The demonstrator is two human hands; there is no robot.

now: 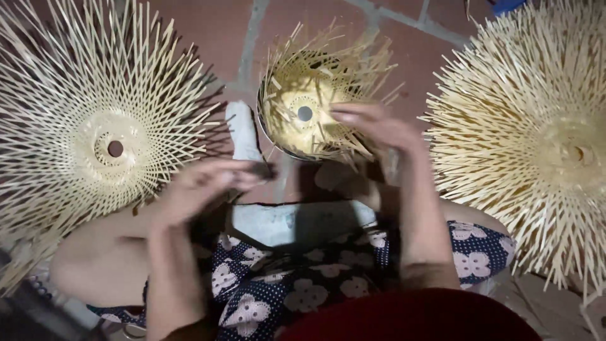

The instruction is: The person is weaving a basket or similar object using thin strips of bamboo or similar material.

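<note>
At the twelve o'clock position of the view, a small woven bamboo basket (pixel 309 104) stands tipped toward the camera, its round holed base facing out and loose strips bristling from its rim. The right hand (pixel 372 129) rests on the basket's lower right edge, at about four o'clock of it, fingers curled over the strips and pinching them. The left hand (pixel 202 186), blurred, hangs at about eight o'clock from the basket, just clear of it; whether its fingers pinch anything I cannot tell. A flat radiating bamboo weave (pixel 104 132) lies at nine o'clock on the red tiled floor (pixel 214 31), and a stack of similar weaves (pixel 536 139) at three o'clock.
</note>
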